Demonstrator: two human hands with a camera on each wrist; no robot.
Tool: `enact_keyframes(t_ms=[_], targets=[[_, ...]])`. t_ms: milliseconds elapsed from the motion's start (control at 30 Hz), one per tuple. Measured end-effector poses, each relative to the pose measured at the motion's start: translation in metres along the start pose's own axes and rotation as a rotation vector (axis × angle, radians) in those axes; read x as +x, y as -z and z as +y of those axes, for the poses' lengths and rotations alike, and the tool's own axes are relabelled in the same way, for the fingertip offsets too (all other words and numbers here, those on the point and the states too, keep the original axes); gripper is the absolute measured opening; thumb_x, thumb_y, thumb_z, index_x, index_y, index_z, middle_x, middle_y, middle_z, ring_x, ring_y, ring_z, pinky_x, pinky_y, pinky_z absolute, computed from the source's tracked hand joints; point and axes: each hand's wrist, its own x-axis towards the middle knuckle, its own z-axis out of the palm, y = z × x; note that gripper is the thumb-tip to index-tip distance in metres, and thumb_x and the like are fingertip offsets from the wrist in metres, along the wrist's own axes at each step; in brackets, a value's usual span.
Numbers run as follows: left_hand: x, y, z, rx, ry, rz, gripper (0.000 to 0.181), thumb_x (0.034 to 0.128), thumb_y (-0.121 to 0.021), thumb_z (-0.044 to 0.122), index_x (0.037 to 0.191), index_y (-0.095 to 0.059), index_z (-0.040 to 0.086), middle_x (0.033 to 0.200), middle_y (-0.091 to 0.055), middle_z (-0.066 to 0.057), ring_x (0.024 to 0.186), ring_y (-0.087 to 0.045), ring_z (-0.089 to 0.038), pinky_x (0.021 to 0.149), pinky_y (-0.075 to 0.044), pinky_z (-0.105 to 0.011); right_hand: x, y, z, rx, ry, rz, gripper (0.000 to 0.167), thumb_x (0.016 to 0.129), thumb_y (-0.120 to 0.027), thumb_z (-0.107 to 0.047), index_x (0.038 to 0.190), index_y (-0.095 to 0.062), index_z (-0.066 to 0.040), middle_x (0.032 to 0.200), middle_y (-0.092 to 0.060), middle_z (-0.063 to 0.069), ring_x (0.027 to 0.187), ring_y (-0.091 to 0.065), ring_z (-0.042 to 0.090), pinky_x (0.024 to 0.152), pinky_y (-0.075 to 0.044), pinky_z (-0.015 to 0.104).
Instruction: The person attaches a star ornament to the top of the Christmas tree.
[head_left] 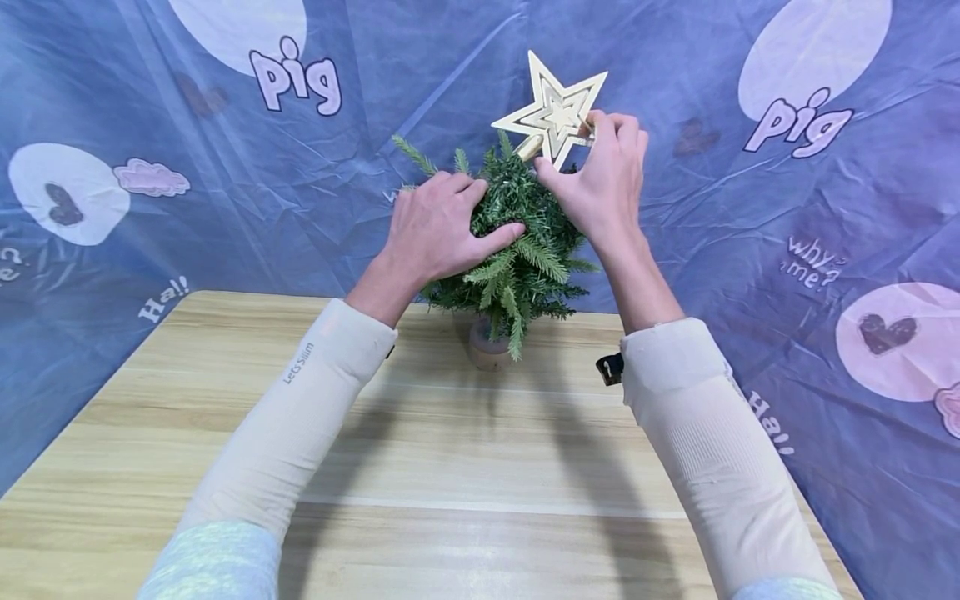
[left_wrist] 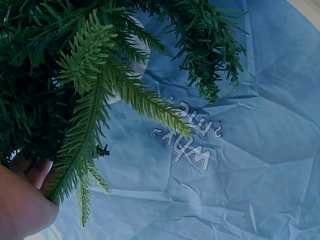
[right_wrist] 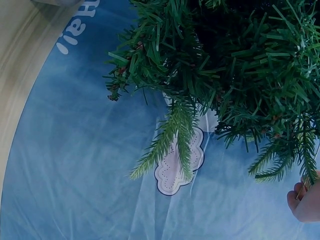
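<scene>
A small artificial Christmas tree (head_left: 525, 258) stands at the back of the table, its trunk in a round base (head_left: 489, 346). On its left side my left hand (head_left: 438, 225) grips the upper branches, thumb across the front and fingertips hidden in the greenery. My right hand (head_left: 609, 179) pinches a gold star tree topper (head_left: 558, 117) by its right side. The star tilts above the treetop, its gold stem (head_left: 530, 147) pointing down to the branches; whether the stem touches the tip I cannot tell. Green branches (left_wrist: 95, 95) fill much of the left wrist view.
The wood-grain table (head_left: 450, 475) stretches toward me, with arm shadows on it. Behind and at both sides hangs a creased blue printed cloth (head_left: 420, 75), close behind the tree. A black strap (head_left: 611, 369) shows by the right sleeve.
</scene>
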Motion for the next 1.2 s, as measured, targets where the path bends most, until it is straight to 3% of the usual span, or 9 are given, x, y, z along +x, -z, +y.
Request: enact_keyframes(t_ms=[333, 600, 1200], targets=[[0.0002, -0.0002, 0.0009, -0.004, -0.002, -0.003, 0.091, 0.0869, -0.041, 0.084, 0.138, -0.064, 0.012, 0.132, -0.065, -0.007, 0.114, -0.063, -0.029, 0.06, -0.051, -0.044, -0.0016, 0.0005, 0.0008, -0.001, 0.029, 0.018, 0.06, 0.083, -0.079, -0.044, 0.126, -0.06, -0.007, 0.132, -0.046, 0.01, 0.121, -0.038, 0.024, 0.097, -0.038, 0.032], [0.0, 0.0003, 0.0002, -0.008, 0.005, -0.015, 0.092, 0.0873, -0.04, 0.084, 0.139, -0.063, 0.012, 0.135, -0.064, -0.008, 0.117, -0.062, -0.029, 0.062, -0.052, -0.045, -0.0031, -0.0015, -0.0008, -0.021, 0.076, 0.004, 0.067, 0.083, -0.079, -0.041, 0.135, -0.057, -0.005, 0.134, -0.046, 0.011, 0.125, -0.037, 0.024, 0.098, -0.04, 0.032], [-0.0006, 0.0002, 0.0005, -0.011, 0.009, -0.017, 0.092, 0.087, -0.039, 0.085, 0.139, -0.063, 0.012, 0.135, -0.064, -0.008, 0.116, -0.062, -0.029, 0.062, -0.051, -0.045, -0.0027, 0.0022, -0.0027, -0.045, 0.175, -0.001, 0.069, 0.081, -0.082, -0.031, 0.138, -0.054, -0.004, 0.136, -0.046, 0.012, 0.125, -0.038, 0.024, 0.096, -0.042, 0.032]])
